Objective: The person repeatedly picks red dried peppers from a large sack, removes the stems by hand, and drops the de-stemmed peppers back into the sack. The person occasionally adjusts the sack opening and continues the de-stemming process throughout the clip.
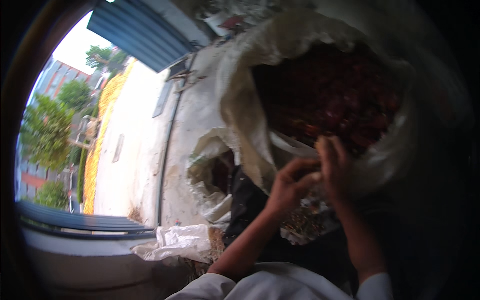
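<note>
A large white woven sack [240,97] with a rolled-down rim stands open before me, holding many dark red dried pods [348,97] that look like chillies. My left hand [290,183] is at the sack's near edge, its fingers reaching toward the right hand. My right hand [333,161] is raised over the rim, with a small yellowish thing at its fingertips, too blurred to name. The fingers of both hands meet or nearly meet. Below them, small brownish and yellowish bits [305,221] lie on a pale sheet or sack near my lap.
A smaller white sack [204,202] with dark red contents stands on the left. An empty-looking white woven bag [183,242] lies at lower left. Beyond are a concrete floor [195,101], blue corrugated metal panels [140,32] and a bright area edged with yellow material [93,165].
</note>
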Available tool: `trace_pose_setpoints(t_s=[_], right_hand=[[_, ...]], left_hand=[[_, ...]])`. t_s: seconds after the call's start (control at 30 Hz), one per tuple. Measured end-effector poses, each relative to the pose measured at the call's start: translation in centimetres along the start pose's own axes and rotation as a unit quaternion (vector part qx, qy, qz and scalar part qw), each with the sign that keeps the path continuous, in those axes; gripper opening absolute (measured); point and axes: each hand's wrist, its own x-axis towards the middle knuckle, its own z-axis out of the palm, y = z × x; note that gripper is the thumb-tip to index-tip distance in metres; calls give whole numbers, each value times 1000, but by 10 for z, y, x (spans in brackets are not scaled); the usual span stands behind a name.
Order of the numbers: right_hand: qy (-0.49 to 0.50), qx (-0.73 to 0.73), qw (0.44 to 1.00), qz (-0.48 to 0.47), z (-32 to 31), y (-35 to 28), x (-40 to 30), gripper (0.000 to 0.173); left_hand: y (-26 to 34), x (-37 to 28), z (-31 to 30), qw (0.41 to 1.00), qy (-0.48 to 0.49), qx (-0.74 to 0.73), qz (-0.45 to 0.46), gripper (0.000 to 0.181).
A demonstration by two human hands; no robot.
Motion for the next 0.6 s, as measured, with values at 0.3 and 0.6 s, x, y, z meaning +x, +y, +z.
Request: trace_pose_setpoints(t_s=[0.3,0.6], right_hand=[[-38,-86,995,38,-9,-24,-5,26],[-86,-18,994,58,-12,-24,-10,21]], left_hand=[[-7,5,-6,991,43,-121,31,14],[-11,6,-4,984,104,-54,132,19]])
